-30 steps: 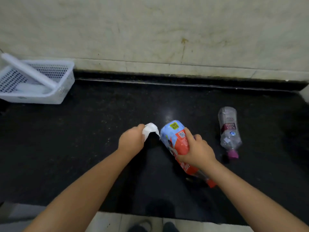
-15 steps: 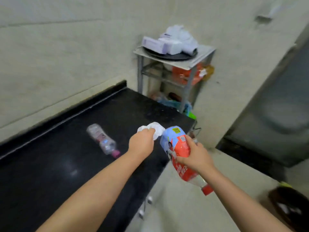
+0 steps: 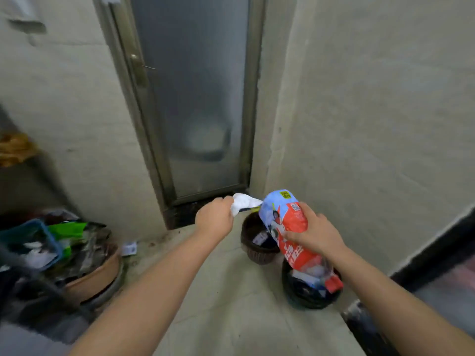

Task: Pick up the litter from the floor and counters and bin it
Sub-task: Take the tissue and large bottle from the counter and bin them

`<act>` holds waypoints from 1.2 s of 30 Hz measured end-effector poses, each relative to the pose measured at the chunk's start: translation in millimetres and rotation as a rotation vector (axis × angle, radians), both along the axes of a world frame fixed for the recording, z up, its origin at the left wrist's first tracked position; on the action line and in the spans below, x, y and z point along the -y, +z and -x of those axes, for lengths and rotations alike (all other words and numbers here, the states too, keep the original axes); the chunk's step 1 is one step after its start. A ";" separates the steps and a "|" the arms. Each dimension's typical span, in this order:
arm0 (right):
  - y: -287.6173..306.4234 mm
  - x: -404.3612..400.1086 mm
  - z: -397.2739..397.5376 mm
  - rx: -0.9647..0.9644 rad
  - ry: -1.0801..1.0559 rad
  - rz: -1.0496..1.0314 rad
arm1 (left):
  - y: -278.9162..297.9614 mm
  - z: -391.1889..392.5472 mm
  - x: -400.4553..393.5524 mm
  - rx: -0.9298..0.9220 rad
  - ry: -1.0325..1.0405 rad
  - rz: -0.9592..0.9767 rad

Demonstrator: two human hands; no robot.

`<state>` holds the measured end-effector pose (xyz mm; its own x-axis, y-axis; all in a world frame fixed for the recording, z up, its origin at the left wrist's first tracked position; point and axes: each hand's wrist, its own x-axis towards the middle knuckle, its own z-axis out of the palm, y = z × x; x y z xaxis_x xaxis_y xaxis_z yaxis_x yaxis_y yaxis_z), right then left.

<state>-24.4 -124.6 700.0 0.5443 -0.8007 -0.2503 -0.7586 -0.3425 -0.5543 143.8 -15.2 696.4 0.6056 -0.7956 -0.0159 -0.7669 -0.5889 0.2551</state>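
Red-and-blue plastic bottle (image 3: 288,227) fills your right hand (image 3: 314,233), clamped around its middle, long axis tilted with the red cap low over the near black bin (image 3: 295,296), which already holds wrappers. Your left hand (image 3: 214,219) is closed on a white tissue (image 3: 243,202), just left of the far brown basket bin (image 3: 253,249), which shows one scrap inside. Each hand sits nearest its own bin.

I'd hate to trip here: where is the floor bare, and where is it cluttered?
Bare tile floor runs between the clutter pile at left and the two bins, brown and black, at right. Around the pile it is crowded; a paper scrap lies beside it.
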 end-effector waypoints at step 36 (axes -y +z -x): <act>-464.0 381.0 -170.3 -0.395 -0.296 -0.637 | -413.6 -162.4 422.0 -0.388 -0.079 -0.636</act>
<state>145.9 -505.6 236.0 0.1077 -0.5365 -0.8370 -0.9492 0.1950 -0.2472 306.2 -437.2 282.8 0.4039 -0.6029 -0.6880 -0.7373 -0.6597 0.1453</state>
